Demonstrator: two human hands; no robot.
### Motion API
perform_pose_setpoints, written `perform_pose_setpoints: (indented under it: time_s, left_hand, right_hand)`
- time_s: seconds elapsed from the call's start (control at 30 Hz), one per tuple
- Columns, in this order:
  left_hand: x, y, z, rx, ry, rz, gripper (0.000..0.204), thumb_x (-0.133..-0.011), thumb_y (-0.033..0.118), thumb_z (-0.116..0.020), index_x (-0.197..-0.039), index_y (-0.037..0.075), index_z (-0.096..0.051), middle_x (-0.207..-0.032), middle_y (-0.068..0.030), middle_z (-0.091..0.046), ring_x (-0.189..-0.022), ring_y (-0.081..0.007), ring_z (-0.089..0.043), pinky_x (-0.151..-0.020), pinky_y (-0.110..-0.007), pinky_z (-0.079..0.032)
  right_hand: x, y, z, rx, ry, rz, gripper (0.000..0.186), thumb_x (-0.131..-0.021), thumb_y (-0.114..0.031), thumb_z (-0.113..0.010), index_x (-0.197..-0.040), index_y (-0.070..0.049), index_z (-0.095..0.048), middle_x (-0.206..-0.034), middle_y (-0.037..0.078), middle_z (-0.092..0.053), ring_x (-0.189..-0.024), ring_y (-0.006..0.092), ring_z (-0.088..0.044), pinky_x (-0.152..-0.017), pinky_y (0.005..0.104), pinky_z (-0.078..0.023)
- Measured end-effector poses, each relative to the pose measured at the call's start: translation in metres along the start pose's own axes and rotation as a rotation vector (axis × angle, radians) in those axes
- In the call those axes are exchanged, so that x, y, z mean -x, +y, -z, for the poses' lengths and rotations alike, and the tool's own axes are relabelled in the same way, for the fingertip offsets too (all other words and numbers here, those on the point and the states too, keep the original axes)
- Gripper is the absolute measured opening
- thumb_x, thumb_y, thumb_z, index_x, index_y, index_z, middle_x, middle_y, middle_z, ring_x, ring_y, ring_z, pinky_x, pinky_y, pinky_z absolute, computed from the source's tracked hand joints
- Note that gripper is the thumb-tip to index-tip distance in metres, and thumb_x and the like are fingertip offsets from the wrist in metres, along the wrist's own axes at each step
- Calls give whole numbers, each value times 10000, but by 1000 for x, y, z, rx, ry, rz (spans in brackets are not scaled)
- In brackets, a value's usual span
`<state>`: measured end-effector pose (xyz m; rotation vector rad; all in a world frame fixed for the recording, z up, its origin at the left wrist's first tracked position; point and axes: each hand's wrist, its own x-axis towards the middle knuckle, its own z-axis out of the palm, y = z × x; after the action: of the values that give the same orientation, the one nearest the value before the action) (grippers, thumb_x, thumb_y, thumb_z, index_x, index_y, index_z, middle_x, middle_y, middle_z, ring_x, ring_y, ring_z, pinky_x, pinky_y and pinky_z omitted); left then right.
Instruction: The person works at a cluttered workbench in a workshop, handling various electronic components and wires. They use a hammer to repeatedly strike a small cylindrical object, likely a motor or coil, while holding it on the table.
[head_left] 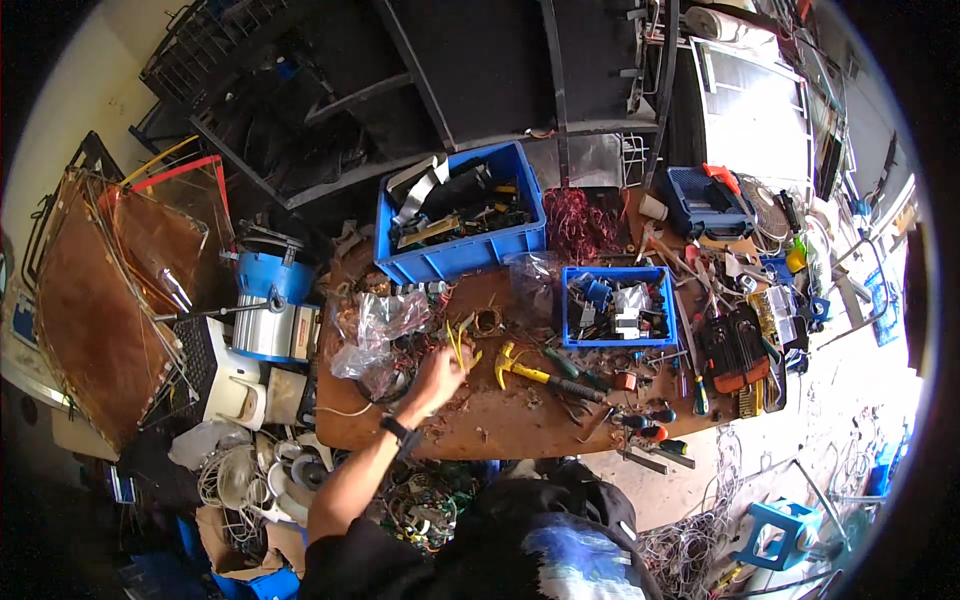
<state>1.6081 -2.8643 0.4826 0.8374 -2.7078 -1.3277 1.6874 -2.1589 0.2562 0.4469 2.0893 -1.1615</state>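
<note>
My left hand (436,383) reaches over the brown work table (460,428), a dark band round its wrist. Its fingers are closed on a thin, forked yellow thing (460,348) whose exact kind is too small to make out. Just right of the hand lies a claw hammer (545,377) with a yellow head and a black grip. Crumpled clear plastic bags (378,330) rest to the hand's left, among wires and scraps. A small coil of wire (487,321) sits beyond the fingers. My right hand does not show.
A large blue crate (455,262) full of electronic parts stands at the back, with a smaller blue bin (620,341) to its right. Reddish wire (585,222) is heaped behind. Screwdrivers (655,433) and an open tool case (735,348) lie at the right. Cable piles surround the table.
</note>
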Motion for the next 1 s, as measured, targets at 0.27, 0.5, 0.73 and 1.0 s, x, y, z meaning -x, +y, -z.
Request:
perform_pose_setpoints:
  time_s: [0.27, 0.5, 0.73, 1.0]
  left_hand:
    - [-171, 85, 131, -156, 477, -370, 440, -879, 115, -770, -1276, 22, -605, -1209, -177, -695, -1066, -275, -701, -900, -381, -565]
    - [-122, 14, 70, -80, 163, -295, 204, -897, 123, -760, -1072, 51, -683, -951, -77, -752, -859, -161, -706, -778, -324, -556]
    - [34, -73, -44, 317, -184, 93, 182, -945, 67, -715, -1106, 14, -647, -894, -39, -691, -763, -103, -633, -698, -275, -525]
    - [178, -112, -61, 162, -145, 346, 170, -1002, 125, -637, -1095, -16, -657, -930, -117, -723, -826, -164, -700, -761, -314, -551]
  right_hand:
    - [40, 0, -14, -19, 52, -24, 267, -912, -170, -677, -1094, 24, -701, -883, 112, -742, -787, 182, -670, -696, 314, -528]
    - [88, 12, -25, -40, 96, -94, 290, -909, -185, -700, -1099, 34, -692, -883, 112, -740, -777, 172, -664, -685, 310, -524]
    - [93, -3, -33, 42, 172, -118, 301, -901, -189, -718, -1072, 55, -672, -865, 95, -729, -749, 137, -645, -649, 295, -511]
    - [-2, -78, 13, -73, 192, -7, 286, -941, -185, -640, -1111, 45, -660, -897, 116, -747, -804, 183, -706, -744, 302, -559]
